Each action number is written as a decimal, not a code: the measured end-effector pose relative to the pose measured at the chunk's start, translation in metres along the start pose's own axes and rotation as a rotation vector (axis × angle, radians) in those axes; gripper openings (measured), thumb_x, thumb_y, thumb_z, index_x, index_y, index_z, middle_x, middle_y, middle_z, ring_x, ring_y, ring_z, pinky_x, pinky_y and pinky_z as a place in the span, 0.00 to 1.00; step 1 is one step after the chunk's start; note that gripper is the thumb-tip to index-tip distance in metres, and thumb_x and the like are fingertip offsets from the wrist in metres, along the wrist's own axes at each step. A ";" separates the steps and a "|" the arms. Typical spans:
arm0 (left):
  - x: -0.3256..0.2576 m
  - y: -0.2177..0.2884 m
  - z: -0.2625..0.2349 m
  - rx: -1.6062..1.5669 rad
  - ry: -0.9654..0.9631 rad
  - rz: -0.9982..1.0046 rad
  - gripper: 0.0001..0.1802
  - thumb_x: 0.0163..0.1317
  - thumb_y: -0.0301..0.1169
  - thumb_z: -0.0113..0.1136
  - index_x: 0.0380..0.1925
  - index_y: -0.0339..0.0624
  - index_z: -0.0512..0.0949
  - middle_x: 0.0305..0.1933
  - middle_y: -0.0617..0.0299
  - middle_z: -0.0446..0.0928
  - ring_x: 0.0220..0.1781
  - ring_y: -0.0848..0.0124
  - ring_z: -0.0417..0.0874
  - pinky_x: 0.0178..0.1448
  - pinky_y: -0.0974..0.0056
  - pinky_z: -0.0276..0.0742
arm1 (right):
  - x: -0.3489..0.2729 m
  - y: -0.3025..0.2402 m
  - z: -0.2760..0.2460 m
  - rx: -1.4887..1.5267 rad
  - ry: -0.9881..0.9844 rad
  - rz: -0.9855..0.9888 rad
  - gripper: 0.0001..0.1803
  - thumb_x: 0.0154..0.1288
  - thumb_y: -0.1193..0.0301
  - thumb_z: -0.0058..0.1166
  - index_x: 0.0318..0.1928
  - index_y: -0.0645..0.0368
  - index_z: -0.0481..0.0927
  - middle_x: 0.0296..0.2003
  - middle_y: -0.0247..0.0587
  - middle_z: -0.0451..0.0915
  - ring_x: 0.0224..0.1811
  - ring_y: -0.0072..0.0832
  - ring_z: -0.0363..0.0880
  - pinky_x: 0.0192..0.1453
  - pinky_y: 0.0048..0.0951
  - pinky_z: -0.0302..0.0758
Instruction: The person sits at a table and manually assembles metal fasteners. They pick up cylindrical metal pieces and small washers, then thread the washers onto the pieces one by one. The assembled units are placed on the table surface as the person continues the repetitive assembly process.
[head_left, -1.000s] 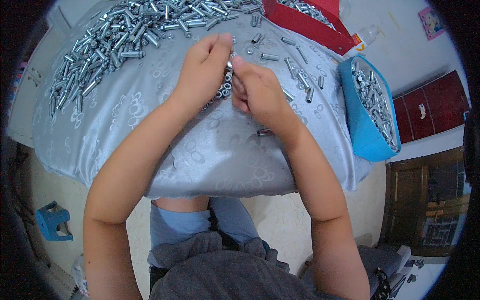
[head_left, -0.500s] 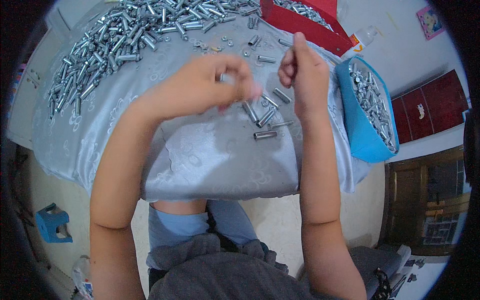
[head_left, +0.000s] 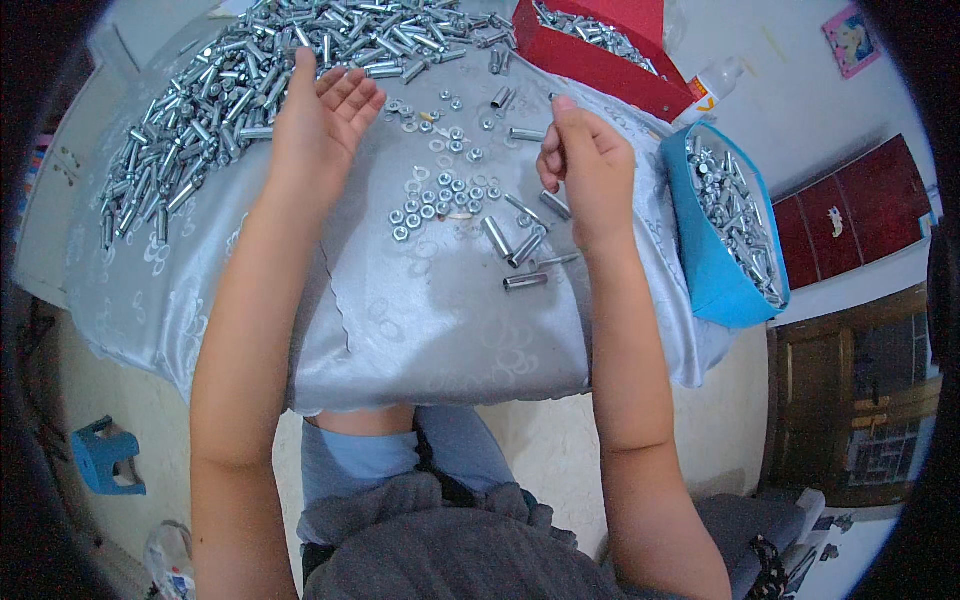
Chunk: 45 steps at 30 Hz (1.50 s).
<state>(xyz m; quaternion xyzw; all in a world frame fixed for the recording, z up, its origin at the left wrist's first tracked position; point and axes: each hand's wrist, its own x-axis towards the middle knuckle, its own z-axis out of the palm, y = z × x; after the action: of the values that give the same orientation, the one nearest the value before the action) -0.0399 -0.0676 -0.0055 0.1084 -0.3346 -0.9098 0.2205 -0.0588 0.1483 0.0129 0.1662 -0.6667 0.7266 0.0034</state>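
Head view: blue bin (head_left: 712, 290), bolts (head_left: 738, 215) inside

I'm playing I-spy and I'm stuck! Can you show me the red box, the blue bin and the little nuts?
Red box (head_left: 610, 80): head view, on its near outer wall.
Blue bin (head_left: 705, 260): head view, on its left outer wall.
Little nuts (head_left: 445, 195): head view, on one nut amid the cluster.

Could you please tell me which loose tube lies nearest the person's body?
The nearly crosswise metal tube, lowest in the picture; the other tubes lie farther up the tablecloth.
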 end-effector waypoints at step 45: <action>-0.038 -0.033 0.018 0.399 -0.055 0.098 0.11 0.64 0.36 0.41 0.30 0.41 0.68 0.19 0.68 0.64 0.19 0.81 0.62 0.22 0.75 0.59 | 0.287 0.100 0.055 -0.955 0.305 -0.554 0.14 0.55 0.65 0.53 0.35 0.63 0.73 0.32 0.47 0.76 0.35 0.39 0.74 0.36 0.37 0.71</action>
<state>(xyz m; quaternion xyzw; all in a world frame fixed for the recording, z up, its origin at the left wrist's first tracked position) -0.0232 -0.0169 -0.0115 0.1087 -0.5187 -0.8164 0.2294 -0.3394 0.0218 -0.0101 0.2079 -0.8446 0.3323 0.3646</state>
